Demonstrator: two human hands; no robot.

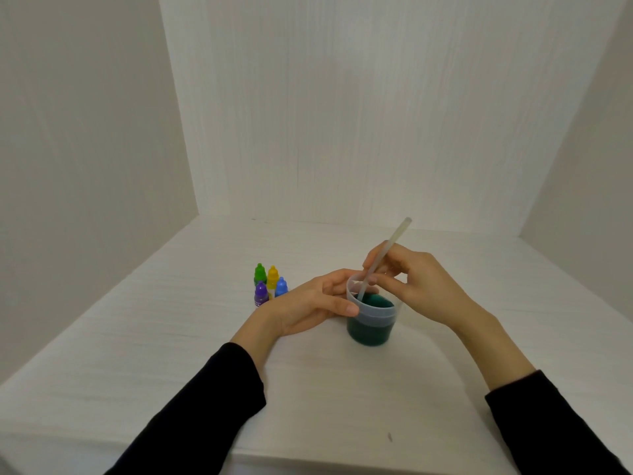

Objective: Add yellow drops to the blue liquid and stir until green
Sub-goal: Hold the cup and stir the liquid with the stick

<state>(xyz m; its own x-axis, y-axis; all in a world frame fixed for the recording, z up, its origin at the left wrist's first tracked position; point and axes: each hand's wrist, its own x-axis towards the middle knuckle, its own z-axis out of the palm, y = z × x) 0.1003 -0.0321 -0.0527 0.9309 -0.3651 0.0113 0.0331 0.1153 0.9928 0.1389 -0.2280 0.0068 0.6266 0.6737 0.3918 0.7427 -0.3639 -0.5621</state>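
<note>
Clear round plastic cup point(370, 320) of dark green liquid mid white bench point(171, 337), your left hand point(310, 308) grip curled round cup rim, your right hand point(416, 286) pinching translucent stir stick point(383, 257) dipped in cup, yellow dropper bottle point(273, 276) left of cup, beside green point(260, 274), blue point(281, 287), purple point(261, 293) bottles.

Cup point(370, 320): clear plastic, upright on the table, part-filled with dark teal-green liquid point(373, 301). Straw point(383, 258): translucent white, tilted, lower end in the liquid. Yellow bottle point(272, 276): small dropper, capped, upright, in a cluster left of the cup.
</note>
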